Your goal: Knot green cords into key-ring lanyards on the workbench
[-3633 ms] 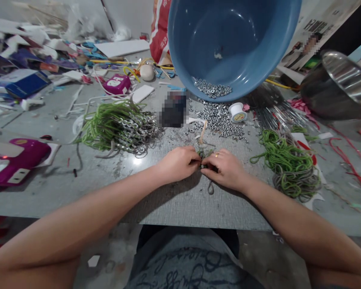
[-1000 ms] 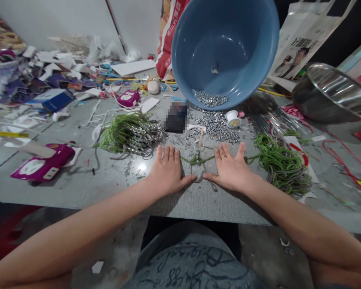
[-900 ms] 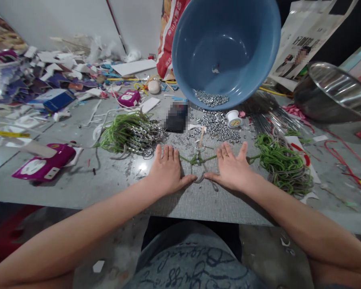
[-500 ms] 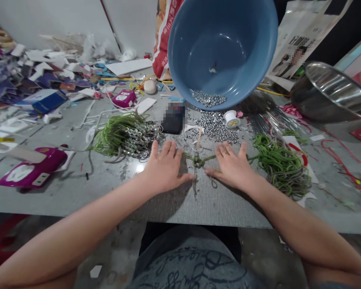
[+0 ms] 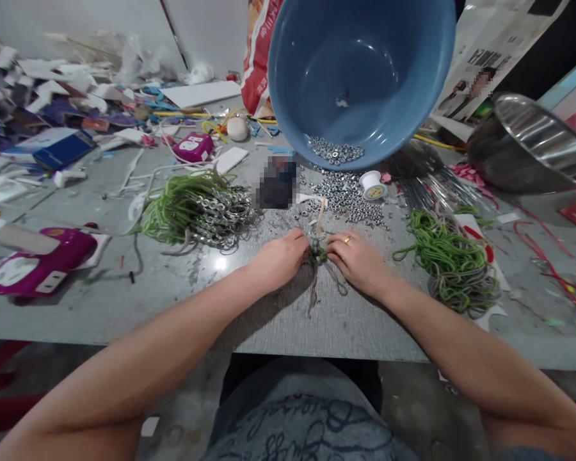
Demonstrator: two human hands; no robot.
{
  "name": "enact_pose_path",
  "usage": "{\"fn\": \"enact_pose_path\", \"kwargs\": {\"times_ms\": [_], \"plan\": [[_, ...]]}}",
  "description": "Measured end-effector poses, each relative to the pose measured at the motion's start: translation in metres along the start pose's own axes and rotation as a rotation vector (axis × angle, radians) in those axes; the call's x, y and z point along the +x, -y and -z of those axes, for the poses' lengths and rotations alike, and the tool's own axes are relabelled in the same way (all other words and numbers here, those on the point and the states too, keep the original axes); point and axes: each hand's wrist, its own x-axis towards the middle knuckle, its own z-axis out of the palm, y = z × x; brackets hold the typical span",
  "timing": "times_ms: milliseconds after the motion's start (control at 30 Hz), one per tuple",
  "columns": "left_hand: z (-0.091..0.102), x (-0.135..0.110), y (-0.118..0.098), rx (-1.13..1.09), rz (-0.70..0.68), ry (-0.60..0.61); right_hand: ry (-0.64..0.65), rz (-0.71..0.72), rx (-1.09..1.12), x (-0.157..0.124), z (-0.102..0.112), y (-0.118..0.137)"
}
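Observation:
Between my hands lies a green and grey cord [image 5: 319, 253] with a knotted part, its grey ends trailing toward me over the table. My left hand [image 5: 284, 257] is closed, pinching the cord from the left side. From the right, my right hand [image 5: 358, 261], with a ring on one finger, has its fingers closed on the same cord. Just beyond the knot lies a small wooden stick [image 5: 320, 214]. Many loose metal nuts [image 5: 348, 195] are scattered behind it, beside a white spool [image 5: 372, 186]. The fingertips partly hide the knot.
A tilted blue basin [image 5: 360, 70] holds more nuts. Green cord bundles lie left [image 5: 182, 211] and right [image 5: 444, 256], the left one strung with metal nuts. A dark phone-like object [image 5: 276, 182], purple power strips [image 5: 43, 266] and a steel bowl [image 5: 532, 147] stand around.
Both hands were spread flat beside the knot; now their fingers have drawn inward and closed on the cord. The view has shifted slightly.

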Motion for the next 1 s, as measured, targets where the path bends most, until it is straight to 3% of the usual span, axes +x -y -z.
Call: {"fn": "enact_pose_path", "kwargs": {"times_ms": [233, 400, 600, 667, 733, 867, 1000], "plan": [[0.015, -0.009, 0.005, 0.158, 0.012, 0.151, 0.148, 0.040, -0.140, -0.003, 0.013, -0.009], [0.022, -0.011, 0.011, 0.253, 0.038, 0.189, 0.283, 0.020, -0.169, -0.006, 0.022, -0.013], [0.033, -0.014, 0.014, 0.332, 0.166, 0.231, 0.357, -0.043, -0.166, -0.006, 0.029, -0.017], [0.035, -0.015, 0.012, 0.347, 0.209, 0.201, 0.344, -0.056, -0.166, -0.006, 0.030, -0.016], [0.035, -0.016, 0.008, 0.343, 0.199, 0.096, 0.277, -0.052, -0.145, -0.006, 0.030, -0.013], [0.027, -0.013, -0.004, 0.257, 0.018, -0.133, 0.120, 0.012, -0.073, -0.008, 0.024, -0.003], [0.013, -0.009, -0.014, 0.182, -0.061, -0.110, 0.109, 0.007, -0.106, -0.008, 0.014, 0.009]]}}
